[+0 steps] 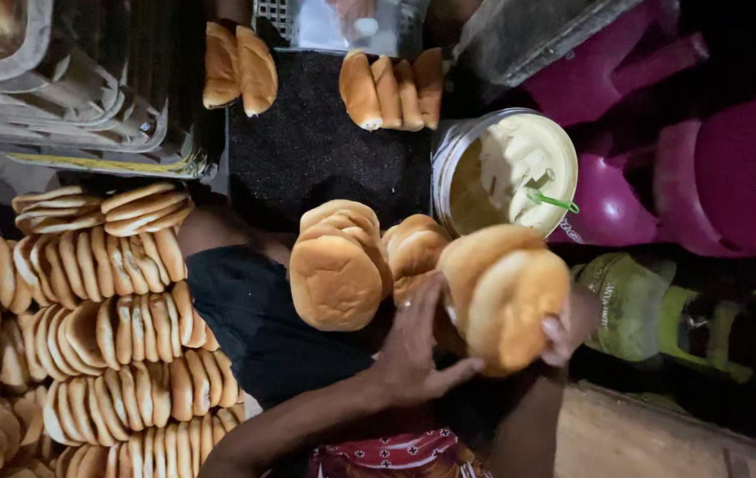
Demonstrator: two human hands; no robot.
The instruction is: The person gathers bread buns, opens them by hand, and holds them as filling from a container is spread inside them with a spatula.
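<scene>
A pair of round golden buns [503, 296] is held up between both hands. My right hand [565, 332] grips their right edge with the fingers curled around it. Pressed against their left side is my left hand [415, 350], fingers spread. Just left of the held buns lies a stack of similar buns [338, 265], with more buns [413, 243] behind my left hand. Above them stands a round tub of pale yellow spread [506, 168] with a green stick [551, 201] in it.
Rows of sliced buns [121, 336] fill the left side. More buns [238, 66] and long rolls [391, 88] lie at the edge of a dark surface [325, 142]. Stacked trays [68, 97] sit top left, purple plastic chairs [714, 168] right, a green-yellow bag [634, 301] beneath them.
</scene>
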